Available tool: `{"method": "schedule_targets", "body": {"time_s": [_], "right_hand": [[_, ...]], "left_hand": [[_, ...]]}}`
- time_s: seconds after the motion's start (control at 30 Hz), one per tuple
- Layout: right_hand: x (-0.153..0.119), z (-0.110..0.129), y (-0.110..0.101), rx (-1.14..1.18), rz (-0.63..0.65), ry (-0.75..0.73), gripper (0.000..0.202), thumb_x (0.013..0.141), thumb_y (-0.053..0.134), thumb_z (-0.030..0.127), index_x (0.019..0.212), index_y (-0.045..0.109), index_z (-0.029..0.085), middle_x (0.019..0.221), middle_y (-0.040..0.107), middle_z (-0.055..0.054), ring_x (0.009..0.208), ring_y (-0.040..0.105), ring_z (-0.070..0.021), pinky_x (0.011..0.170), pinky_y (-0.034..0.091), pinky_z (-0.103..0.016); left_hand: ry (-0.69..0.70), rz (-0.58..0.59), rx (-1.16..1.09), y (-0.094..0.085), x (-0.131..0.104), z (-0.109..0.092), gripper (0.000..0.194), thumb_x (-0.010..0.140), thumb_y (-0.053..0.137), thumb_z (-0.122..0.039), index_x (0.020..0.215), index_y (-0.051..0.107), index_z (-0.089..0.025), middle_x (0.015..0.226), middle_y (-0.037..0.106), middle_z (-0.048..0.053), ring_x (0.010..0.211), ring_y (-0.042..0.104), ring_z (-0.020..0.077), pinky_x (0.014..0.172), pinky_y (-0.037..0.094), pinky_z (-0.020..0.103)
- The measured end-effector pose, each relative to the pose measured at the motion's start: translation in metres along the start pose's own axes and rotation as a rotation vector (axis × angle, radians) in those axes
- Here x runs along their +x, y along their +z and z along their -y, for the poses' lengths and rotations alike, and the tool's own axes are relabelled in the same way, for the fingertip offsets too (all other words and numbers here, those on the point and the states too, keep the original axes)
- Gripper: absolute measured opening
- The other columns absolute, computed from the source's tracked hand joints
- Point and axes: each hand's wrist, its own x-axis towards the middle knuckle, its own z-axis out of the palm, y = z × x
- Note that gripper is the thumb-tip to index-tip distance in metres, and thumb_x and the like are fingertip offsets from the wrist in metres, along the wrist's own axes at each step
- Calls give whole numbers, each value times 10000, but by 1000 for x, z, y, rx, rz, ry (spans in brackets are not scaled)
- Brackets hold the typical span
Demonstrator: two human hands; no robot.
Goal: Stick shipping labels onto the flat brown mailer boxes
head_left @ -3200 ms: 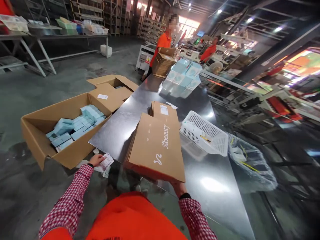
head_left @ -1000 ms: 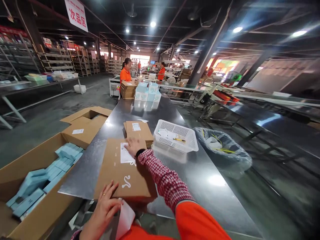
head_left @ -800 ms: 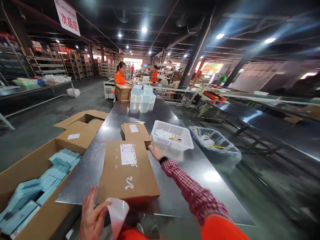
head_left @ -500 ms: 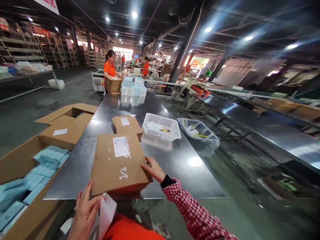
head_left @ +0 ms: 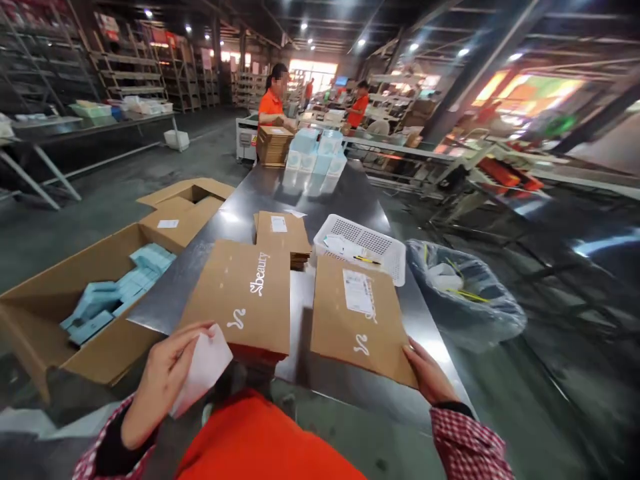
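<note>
My right hand (head_left: 431,371) grips the right edge of a flat cardboard carton (head_left: 357,340) that bears a white printed label (head_left: 358,291). That carton is held over the right half of the metal table. Between the thumb and fingers of my left hand (head_left: 167,367) is a white paper sheet (head_left: 205,363). The left fingertips are at the lower left corner of a stack of flat cartons (head_left: 260,320), whose top one has white lettering and no label. Behind it lies a smaller stack of cartons (head_left: 287,240) with a label on top.
A white basket (head_left: 395,257) with papers and a pen stands on the metal table (head_left: 350,200). A lined bin (head_left: 493,320) is at right. An open box (head_left: 65,280) with light-blue packets is at left. A co-worker (head_left: 271,103) stands beyond, near blue-and-white boxes (head_left: 320,150).
My right hand has lifted the labelled carton off the stack and carried it right, baring an unlabelled one. My left hand still holds the paper. The view has turned left.
</note>
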Motion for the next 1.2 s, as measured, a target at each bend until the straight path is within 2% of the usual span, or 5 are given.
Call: {"method": "schedule_targets", "body": {"time_s": [0.13, 0.37, 0.63, 0.93, 1.2], "right_hand": [[-31, 36, 63, -183, 7, -332, 797, 582, 715, 562, 1240, 487, 175, 1410, 404, -199, 1345, 332, -338, 1092, 312, -477], [-182, 104, 249, 87, 1371, -811, 554, 688, 729, 489, 1135, 575, 200, 1064, 633, -59, 1009, 595, -196, 912, 465, -323], [-191, 80, 266, 121, 1129, -661, 663, 758, 691, 441, 1327, 431, 220, 795, 579, 7, 704, 547, -124, 679, 466, -257], [-213, 107, 264, -21, 837, -874, 202, 811, 640, 416, 887, 696, 238, 758, 579, -19, 719, 537, -146, 643, 455, -264], [-192, 118, 270, 96, 642, -1024, 132, 901, 484, 280, 874, 604, 230, 827, 620, -31, 785, 599, -158, 721, 490, -293]], "left_hand": [[-52, -30, -52, 13, -2, -33, 367, 869, 479, -427, 897, 736, -167, 1100, 701, 114, 961, 672, 235, 794, 537, 279], [-67, -230, -27, 15, -17, -45, 321, 875, 483, -420, 923, 706, -195, 1171, 668, 83, 1067, 621, 226, 883, 499, 296], [-184, -279, 295, -53, -48, 22, 600, 759, 559, -578, 1231, 570, -207, 1388, 495, 121, 1295, 429, 330, 1050, 373, 494], [-19, -139, 119, 13, -54, 3, 303, 872, 508, -461, 1041, 628, -238, 905, 745, 10, 748, 715, 155, 617, 562, 182], [231, -76, 181, 0, -25, 28, 314, 903, 471, -410, 1004, 688, -206, 930, 753, 26, 773, 716, 149, 677, 550, 167]]}}
